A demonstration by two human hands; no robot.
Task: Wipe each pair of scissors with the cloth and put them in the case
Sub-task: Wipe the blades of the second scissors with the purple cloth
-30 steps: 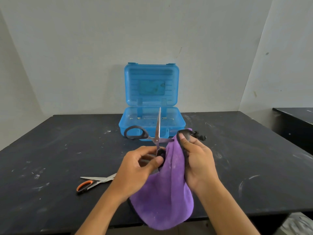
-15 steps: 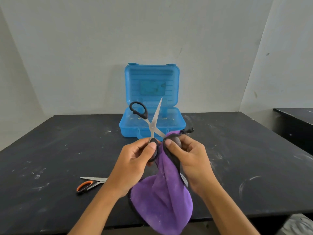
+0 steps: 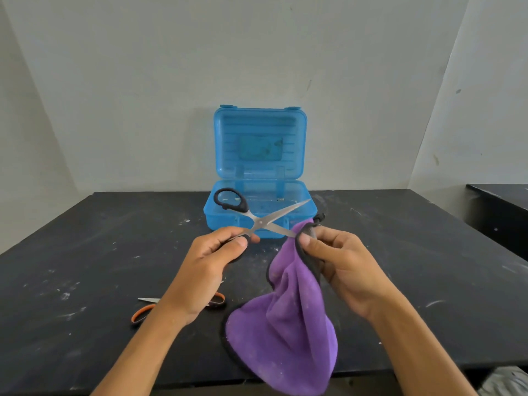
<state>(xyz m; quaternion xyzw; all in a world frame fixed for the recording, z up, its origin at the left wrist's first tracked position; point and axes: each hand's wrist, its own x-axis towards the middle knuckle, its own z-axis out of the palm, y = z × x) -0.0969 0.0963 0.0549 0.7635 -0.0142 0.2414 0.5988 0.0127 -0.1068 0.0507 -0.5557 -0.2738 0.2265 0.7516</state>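
Note:
My left hand grips the lower handle of the black-handled scissors, which are spread open in an X in front of the blue case. My right hand pinches the purple cloth around the tip of one blade; the rest of the cloth hangs down over the table's front edge. The case stands open at the back of the table, lid upright. Orange-handled scissors lie on the table, partly hidden under my left forearm.
The black table is scuffed with white marks. A plain wall stands behind the case. A second dark table edge shows at the far right.
The black-handled scissors have tilted and spread wider, one blade now pointing right. My right hand with the cloth has slid out along the other blade to its tip.

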